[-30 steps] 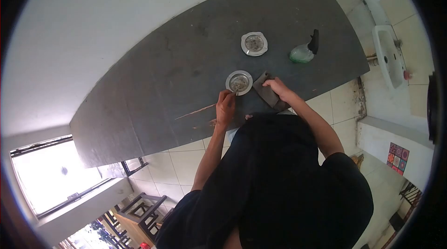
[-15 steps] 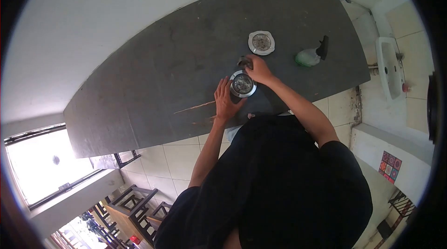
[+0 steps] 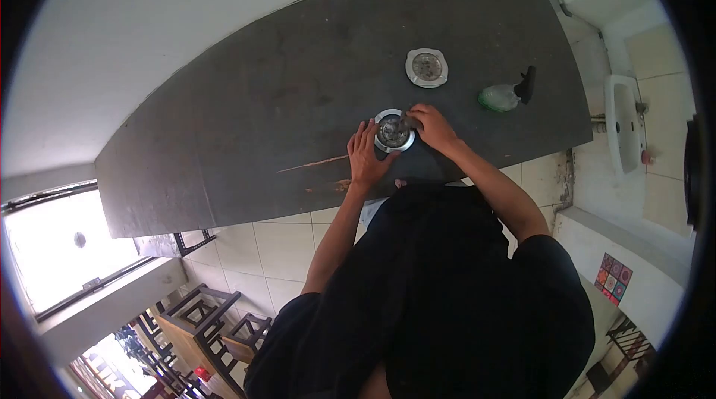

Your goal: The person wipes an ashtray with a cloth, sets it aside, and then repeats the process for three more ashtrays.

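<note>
A round dish with a shiny metal rim, which looks like an ashtray (image 3: 385,145), sits on the dark table near its front edge. My left hand (image 3: 365,162) holds it from the left side, fingers along the rim and thumb at the near edge. In my right hand (image 3: 435,129) is a small dark rag (image 3: 406,122), pressed into the right part of the dish; the fingers are closed round it. Grey smudges show inside the dish. Farther back lies a second, wavy-edged ashtray (image 3: 427,67) with a mottled grey middle, apart from both hands.
A spray bottle (image 3: 498,97) with green liquid and a black nozzle lies on the right of the dark table (image 3: 246,93). Torn streaks (image 3: 313,164) mark the tabletop left of my hand. A white sink (image 3: 625,123) is on the right wall; stools (image 3: 246,335) stand at lower left.
My right hand has brought the rag from the table behind the ashtray into the dish. My left hand stays at the rim. The view has shifted slightly.
</note>
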Available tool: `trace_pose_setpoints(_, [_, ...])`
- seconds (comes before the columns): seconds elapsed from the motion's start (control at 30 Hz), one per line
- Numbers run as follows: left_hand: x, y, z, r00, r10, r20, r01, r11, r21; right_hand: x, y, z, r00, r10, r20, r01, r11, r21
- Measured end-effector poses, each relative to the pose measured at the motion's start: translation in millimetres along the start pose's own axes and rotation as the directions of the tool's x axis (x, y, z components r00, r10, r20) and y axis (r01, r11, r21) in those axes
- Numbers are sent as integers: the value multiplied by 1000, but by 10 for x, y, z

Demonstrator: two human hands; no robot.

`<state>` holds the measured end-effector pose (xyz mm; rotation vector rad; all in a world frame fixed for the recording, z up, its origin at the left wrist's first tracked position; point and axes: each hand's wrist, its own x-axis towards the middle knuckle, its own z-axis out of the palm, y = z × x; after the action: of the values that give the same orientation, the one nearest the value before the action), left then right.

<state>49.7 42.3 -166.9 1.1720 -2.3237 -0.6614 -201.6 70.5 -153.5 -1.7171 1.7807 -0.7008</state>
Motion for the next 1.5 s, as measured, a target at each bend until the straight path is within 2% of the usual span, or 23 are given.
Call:
trace_pose_setpoints(0.07, [-11,9,24,999,-6,-34,5,1000,-20,-265,125,-24,997,-77,16,78,997,-23])
trace_pose_setpoints(0.2, [-6,-1,45,1000,-5,-18,5,1000,-20,-263,32,-272,990,29,138,-26,999,-24])
trace_pose_setpoints(0.27, [-20,-39,69,998,2,-63,-7,997,-83,-119,-151,-252,996,-23,-84,27,999,41])
trace_pose_setpoints(0.3, [-31,-46,65,998,4,-57,-8,997,-80,-41,-212,-194,996,-20,-86,24,999,46])
trace_pose_setpoints(0.37, [-23,-53,65,999,-34,-35,31,996,-89,142,-313,-85,972,-171,-163,176,984,22])
trace_pose_setpoints(0.4, [-16,-63,73,999,-35,-36,31,996,-89,231,-319,31,972,-171,-163,177,984,22])
trace_pose_setpoints(0.47, [-15,-97,79,998,-62,-34,59,995,-77,363,-261,346,990,-142,-16,139,983,-121])
trace_pose_setpoints(0.5, [-8,-118,86,997,-68,-40,65,995,-73,391,-275,408,989,-150,-12,148,982,-119])
trace_pose_setpoints(0.57, [-21,-143,116,992,-128,-15,125,981,-149,411,-306,541,972,-231,46,235,946,-223])
trace_pose_setpoints(0.67, [-54,-183,187,992,-88,-91,75,988,-133,339,-440,444,969,-201,147,220,968,-125])
trace_pose_setpoints(0.8, [-35,-126,162,991,-93,-95,79,986,-144,193,-508,334,954,-191,233,217,972,-91])
trace_pose_setpoints(0.87, [-39,-198,199,988,23,-151,-32,998,-56,141,-504,290,907,-244,343,273,961,-36])
trace_pose_setpoints(0.9, [-52,-248,227,989,21,-150,-30,998,-58,119,-512,250,907,-242,345,271,962,-37])
trace_pose_setpoints(0.97, [-64,-332,289,988,14,-152,-34,991,-127,102,-514,139,826,-310,471,361,932,-21])
trace_pose_setpoints(1.0, [-55,-284,252,988,12,-154,-33,991,-130,101,-455,103,825,-308,473,361,932,-23])
trace_pose_setpoints(1.07, [-52,-191,172,994,-46,-97,34,992,-119,135,-314,-2,776,-212,594,273,962,-13])
trace_pose_setpoints(1.1, [-48,-140,123,994,-50,-96,38,992,-119,160,-263,-87,773,-213,597,273,962,-11])
trace_pose_setpoints(1.17, [-26,-60,52,994,-54,-93,41,990,-135,246,-227,-326,876,-136,464,173,984,-38])
trace_pose_setpoints(1.2, [-29,-50,57,994,-58,-91,45,989,-138,295,-201,-383,874,-133,467,170,985,-38])
trace_pose_setpoints(1.27, [-17,-38,53,994,-90,-62,84,992,-98,355,-165,-472,946,-170,277,196,978,-69])
trace_pose_setpoints(1.3, [-27,-37,54,994,-89,-58,83,992,-99,318,-104,-416,947,-166,276,192,979,-69])
trace_pose_setpoints(1.37, [-18,-39,58,993,-104,-60,97,990,-104,254,63,-251,959,-191,209,182,981,61])
trace_pose_setpoints(1.5, [-8,-41,62,991,-127,-49,120,985,-123,-84,-23,-130,975,-126,184,134,991,-28])
